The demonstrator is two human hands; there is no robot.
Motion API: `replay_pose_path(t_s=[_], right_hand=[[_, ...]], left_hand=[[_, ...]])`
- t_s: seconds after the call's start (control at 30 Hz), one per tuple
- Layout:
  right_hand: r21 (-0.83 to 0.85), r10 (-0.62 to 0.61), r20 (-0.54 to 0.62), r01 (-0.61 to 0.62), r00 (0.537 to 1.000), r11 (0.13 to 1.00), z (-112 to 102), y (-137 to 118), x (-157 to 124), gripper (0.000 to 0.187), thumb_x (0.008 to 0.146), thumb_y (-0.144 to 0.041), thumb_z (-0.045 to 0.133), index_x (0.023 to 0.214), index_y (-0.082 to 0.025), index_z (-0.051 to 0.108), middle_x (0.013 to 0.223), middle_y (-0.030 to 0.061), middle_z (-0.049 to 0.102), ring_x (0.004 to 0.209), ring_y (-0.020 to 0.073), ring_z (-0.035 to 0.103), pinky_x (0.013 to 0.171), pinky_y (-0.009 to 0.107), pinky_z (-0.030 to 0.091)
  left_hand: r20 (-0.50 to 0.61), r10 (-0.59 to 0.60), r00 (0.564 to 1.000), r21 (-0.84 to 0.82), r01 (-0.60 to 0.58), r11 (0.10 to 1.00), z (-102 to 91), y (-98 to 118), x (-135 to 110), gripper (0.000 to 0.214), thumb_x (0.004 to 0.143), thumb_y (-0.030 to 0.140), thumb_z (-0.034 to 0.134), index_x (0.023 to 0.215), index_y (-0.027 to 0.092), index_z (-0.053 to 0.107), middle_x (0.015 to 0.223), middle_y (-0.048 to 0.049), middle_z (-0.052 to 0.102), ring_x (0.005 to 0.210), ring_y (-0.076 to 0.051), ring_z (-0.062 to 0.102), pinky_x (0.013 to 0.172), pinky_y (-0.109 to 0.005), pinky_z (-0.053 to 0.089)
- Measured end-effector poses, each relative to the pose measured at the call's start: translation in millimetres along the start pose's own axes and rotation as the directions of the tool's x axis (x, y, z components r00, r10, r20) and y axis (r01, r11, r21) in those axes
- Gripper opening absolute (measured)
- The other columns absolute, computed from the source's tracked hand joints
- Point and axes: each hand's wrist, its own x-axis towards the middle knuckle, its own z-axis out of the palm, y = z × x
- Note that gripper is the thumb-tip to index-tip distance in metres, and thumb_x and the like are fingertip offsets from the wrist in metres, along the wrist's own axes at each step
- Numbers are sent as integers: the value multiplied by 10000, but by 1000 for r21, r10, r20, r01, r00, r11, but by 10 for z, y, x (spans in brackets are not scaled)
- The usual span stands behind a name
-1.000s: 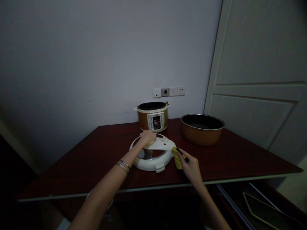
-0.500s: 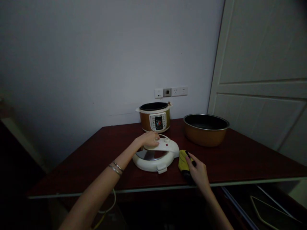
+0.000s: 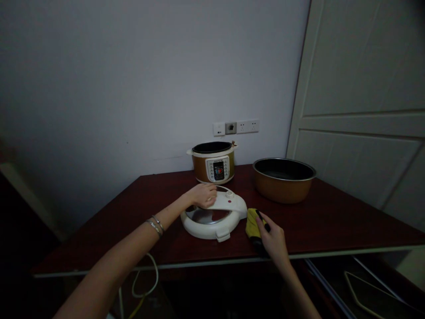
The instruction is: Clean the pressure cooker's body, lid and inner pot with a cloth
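A white pressure cooker lid (image 3: 209,231) with a shiny metal middle lies on the dark red table. My left hand (image 3: 203,195), wearing bracelets at the wrist, is closed round the left part of the lid's raised handle. Close to the lid's right edge, my right hand (image 3: 272,235) grips a soft-looking yellow and black cloth (image 3: 252,224) between thumb and fingers. The cloth's lower black part is dim against the table. Behind the lid stands the gold and white cooker body (image 3: 201,169), its top uncovered.
A large gold-brown pot (image 3: 282,190) with a dark inside stands at the right. Wall sockets (image 3: 247,126) are above the cooker, and a white door (image 3: 358,102) is beside the table (image 3: 341,221). Below the front edge are a looped white cable (image 3: 156,274) and an open drawer (image 3: 332,288).
The left hand has shifted slightly left along the lid's handle, its fingers curled more tightly, and the forearm is lower and further left. The right hand keeps its hold on the cloth.
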Motion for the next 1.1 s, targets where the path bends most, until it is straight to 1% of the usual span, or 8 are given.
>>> replay_pose_path(t_s=[0.13, 0.27, 0.4, 0.57, 0.8, 0.9, 1.0, 1.1], right_hand=[[28, -5, -1, 5, 1000, 1000, 5, -3, -1, 532, 800, -543, 499, 1082, -128, 677, 1027, 136, 696, 942, 279, 655, 777, 355, 525], [22, 0, 16, -1, 1000, 1000, 7, -10, -5, 544, 813, -530, 488, 1098, -101, 664, 1056, 152, 683, 954, 277, 652, 781, 349, 527], [8, -31, 14, 31, 999, 999, 6, -38, -8, 527, 828, -505, 478, 1107, -96, 658, 1082, 159, 671, 970, 271, 648, 800, 349, 524], [-47, -169, 52, 171, 984, 984, 35, -141, 38, 443, 858, -433, 466, 1114, -123, 654, 1128, 142, 655, 1027, 251, 626, 907, 370, 483], [-162, -375, 268, 425, 887, 891, 221, -272, 153, 356, 894, -259, 425, 1170, -151, 621, 1192, 123, 624, 1088, 226, 591, 950, 383, 461], [-214, -446, 308, 518, 840, 828, 260, -307, 130, 326, 877, -204, 451, 1139, -154, 638, 1169, 127, 634, 1070, 225, 594, 912, 374, 488], [-310, -510, 342, 607, 789, 731, 231, -356, 65, 343, 834, -96, 464, 1110, -178, 649, 1138, 106, 651, 1014, 217, 595, 846, 359, 516], [-393, -571, 405, 700, 714, 597, 189, -412, -32, 436, 764, 10, 450, 1106, -176, 647, 1131, 90, 658, 1008, 222, 571, 818, 349, 514]], left_hand=[[-43, 12, 999, 84, -9, 996, 32, 6, 52, 243, 826, 249, 404, 808, 159, 629, 887, -98, 633, 845, -202, 580, 681, -298, 452], [-68, -16, 998, 147, 26, 989, 40, 74, 27, 263, 825, 261, 404, 779, 146, 636, 842, -110, 635, 791, -208, 583, 618, -301, 440], [-48, -94, 994, 190, 102, 976, 22, 144, -14, 299, 834, 277, 392, 794, 132, 651, 859, -127, 647, 781, -218, 594, 610, -315, 445], [-49, -242, 969, 202, 247, 948, 9, 187, 17, 359, 850, 307, 372, 829, 113, 673, 903, -144, 670, 808, -250, 617, 598, -335, 454], [-11, -358, 934, 183, 354, 917, 12, 217, 112, 404, 860, 329, 353, 888, 96, 681, 927, -157, 686, 843, -275, 644, 659, -360, 473], [-8, -371, 929, 177, 366, 914, 7, 238, 117, 404, 861, 330, 355, 895, 91, 679, 927, -167, 686, 857, -275, 644, 684, -363, 475], [-13, -373, 928, 176, 370, 912, 5, 260, 115, 399, 857, 328, 365, 902, 83, 678, 946, -178, 682, 872, -281, 641, 697, -370, 476], [-32, -381, 924, 174, 381, 908, 13, 274, 112, 395, 854, 323, 373, 902, 75, 677, 963, -186, 676, 893, -286, 634, 706, -370, 477]])
